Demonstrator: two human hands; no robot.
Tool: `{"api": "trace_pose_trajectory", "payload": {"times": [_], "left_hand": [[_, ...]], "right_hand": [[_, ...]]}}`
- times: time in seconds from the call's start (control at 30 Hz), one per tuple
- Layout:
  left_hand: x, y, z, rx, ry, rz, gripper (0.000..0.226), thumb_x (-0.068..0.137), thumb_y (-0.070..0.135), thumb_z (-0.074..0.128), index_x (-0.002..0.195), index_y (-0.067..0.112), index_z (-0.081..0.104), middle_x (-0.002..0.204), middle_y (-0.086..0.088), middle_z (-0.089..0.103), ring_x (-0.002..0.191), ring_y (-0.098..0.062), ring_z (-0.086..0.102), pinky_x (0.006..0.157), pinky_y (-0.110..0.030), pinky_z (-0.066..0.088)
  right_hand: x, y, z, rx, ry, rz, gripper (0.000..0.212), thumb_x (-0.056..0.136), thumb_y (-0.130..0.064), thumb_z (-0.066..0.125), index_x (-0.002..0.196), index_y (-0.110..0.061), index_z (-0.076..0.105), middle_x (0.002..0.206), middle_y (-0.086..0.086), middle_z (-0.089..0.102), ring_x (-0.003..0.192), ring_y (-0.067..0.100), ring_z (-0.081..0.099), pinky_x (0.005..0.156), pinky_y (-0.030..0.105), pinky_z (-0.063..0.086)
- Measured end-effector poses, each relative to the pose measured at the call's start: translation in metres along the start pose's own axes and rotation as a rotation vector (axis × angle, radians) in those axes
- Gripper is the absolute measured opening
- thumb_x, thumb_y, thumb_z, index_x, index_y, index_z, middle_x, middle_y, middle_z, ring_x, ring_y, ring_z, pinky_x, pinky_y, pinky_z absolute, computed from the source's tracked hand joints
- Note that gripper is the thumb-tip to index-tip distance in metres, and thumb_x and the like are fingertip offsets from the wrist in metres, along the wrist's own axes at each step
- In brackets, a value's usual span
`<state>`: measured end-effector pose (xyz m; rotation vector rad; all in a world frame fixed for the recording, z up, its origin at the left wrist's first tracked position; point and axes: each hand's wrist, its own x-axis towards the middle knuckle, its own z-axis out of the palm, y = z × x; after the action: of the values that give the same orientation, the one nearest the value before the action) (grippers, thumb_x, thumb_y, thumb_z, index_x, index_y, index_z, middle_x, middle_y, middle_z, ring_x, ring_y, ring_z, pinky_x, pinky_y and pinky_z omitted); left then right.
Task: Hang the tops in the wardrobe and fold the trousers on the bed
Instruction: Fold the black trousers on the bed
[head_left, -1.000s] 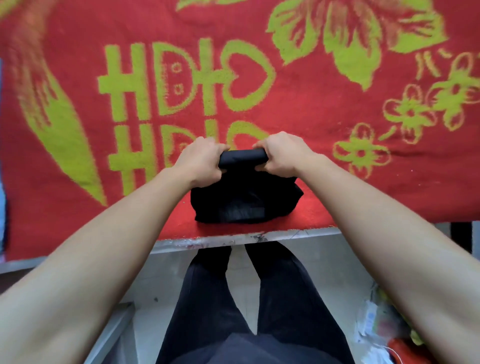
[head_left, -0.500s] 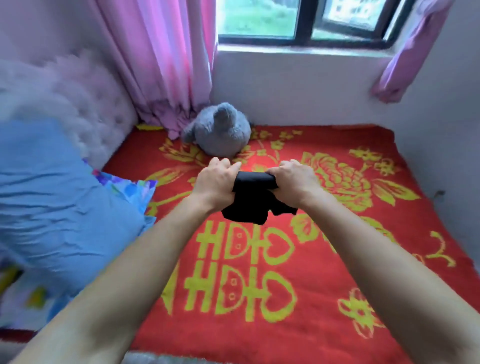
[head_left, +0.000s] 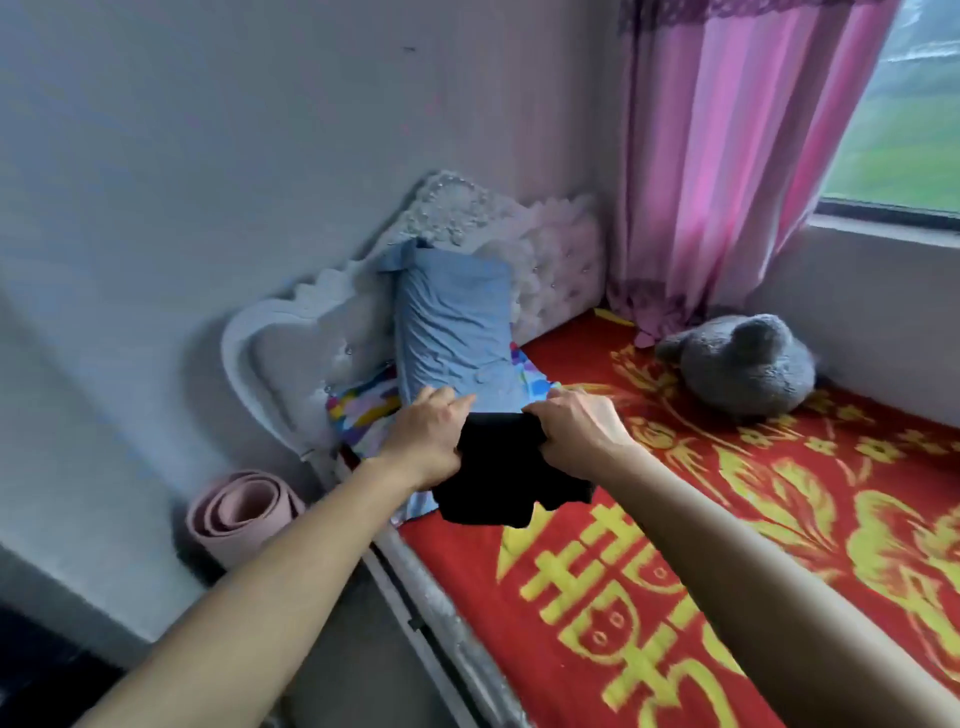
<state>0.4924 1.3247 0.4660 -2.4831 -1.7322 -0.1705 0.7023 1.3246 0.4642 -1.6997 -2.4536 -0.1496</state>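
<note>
A folded bundle of black trousers (head_left: 506, 480) hangs in the air over the left edge of the bed (head_left: 701, 597), which is covered by a red blanket with yellow patterns. My left hand (head_left: 428, 441) grips the bundle's top left corner. My right hand (head_left: 579, 431) grips its top right corner. The bundle sits just in front of a blue pillow (head_left: 449, 332) that leans on the white headboard (head_left: 322, 338). No wardrobe or tops are in view.
A grey plush toy (head_left: 743, 364) lies at the far side of the bed below pink curtains (head_left: 727, 156) and a window. A rolled pink mat (head_left: 236, 514) stands on the floor by the headboard. A colourful patterned cloth (head_left: 363, 408) lies under the pillow.
Both hands lifted the black bundle off the bed's near edge and carried it left toward the pillow end. My view swung from the blanket up and left to the headboard.
</note>
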Motion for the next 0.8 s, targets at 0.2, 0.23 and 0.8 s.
{"api": "trace_pose_trajectory", "payload": {"times": [0.2, 0.23, 0.8], "left_hand": [[-0.136, -0.112, -0.071, 0.094, 0.021, -0.352, 0.065, 0.077, 0.015, 0.062, 0.138, 0.024, 0.042, 0.12, -0.004, 0.05, 0.12, -0.029, 0.043, 0.088, -0.043, 0.051], [-0.159, -0.13, -0.085, 0.106, 0.041, -0.403, 0.069, 0.078, 0.016, 0.063, 0.142, 0.023, 0.037, 0.121, -0.004, 0.05, 0.12, -0.029, 0.042, 0.087, -0.044, 0.051], [-0.511, -0.41, -0.277, 0.422, 0.34, -0.803, 0.06, 0.083, 0.023, 0.065, 0.14, 0.024, 0.047, 0.114, -0.003, 0.045, 0.112, -0.026, 0.038, 0.076, -0.035, 0.042]], "right_hand": [[0.036, -0.164, -0.032, 0.079, 0.059, -0.341, 0.037, 0.085, -0.028, 0.063, 0.122, -0.025, 0.062, 0.125, 0.007, 0.045, 0.115, 0.031, 0.052, 0.068, 0.037, 0.041], [0.04, -0.193, -0.042, 0.09, 0.084, -0.395, 0.038, 0.085, -0.028, 0.062, 0.123, -0.026, 0.062, 0.13, 0.006, 0.045, 0.117, 0.03, 0.052, 0.071, 0.037, 0.044], [0.052, -0.672, -0.189, 0.13, 0.474, -0.82, 0.05, 0.095, -0.033, 0.051, 0.144, -0.037, 0.043, 0.108, 0.0, 0.069, 0.094, 0.029, 0.068, 0.066, 0.037, 0.047]]}}
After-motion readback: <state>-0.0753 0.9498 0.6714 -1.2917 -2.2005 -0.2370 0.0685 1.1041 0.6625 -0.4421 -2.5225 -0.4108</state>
